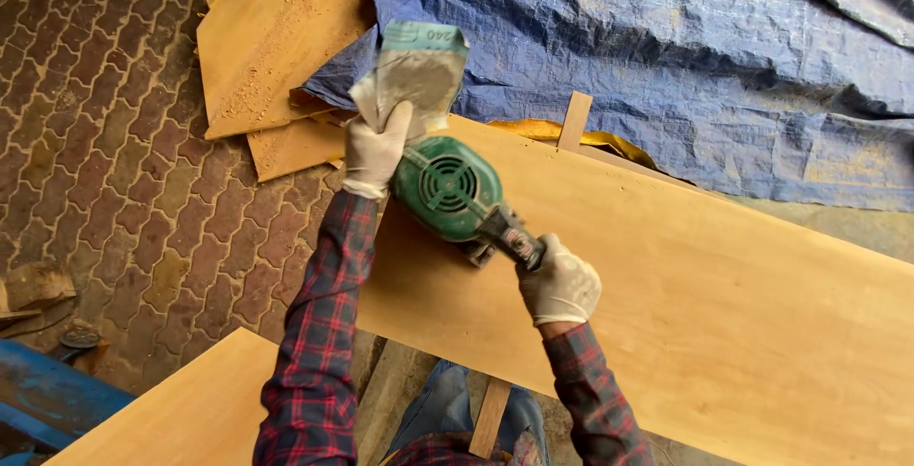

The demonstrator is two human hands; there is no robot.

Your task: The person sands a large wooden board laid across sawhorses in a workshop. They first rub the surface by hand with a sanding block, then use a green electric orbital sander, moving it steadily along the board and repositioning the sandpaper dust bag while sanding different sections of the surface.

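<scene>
1. Firmly, the left hand (376,147) gripped sandpaper (414,71) at the green sander (447,188).
2. The right hand (560,285) closed around its handle, above the plywood sheet (685,276).
3. Keeping the paper taut seemed wise.

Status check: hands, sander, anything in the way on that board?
Left hand gripping sandpaper sheet at the sander's front. Right hand on green power sander handle. Sander over plywood board edge. Board ahead bare; blue tarp beyond.

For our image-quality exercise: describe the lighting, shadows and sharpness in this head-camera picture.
Head view: soft, even daylight; the plywood sheet shows a gentle sheen, no harsh glare. Shadow pools beneath its near edge. The left hand, right hand and green sander are sharp.
</scene>
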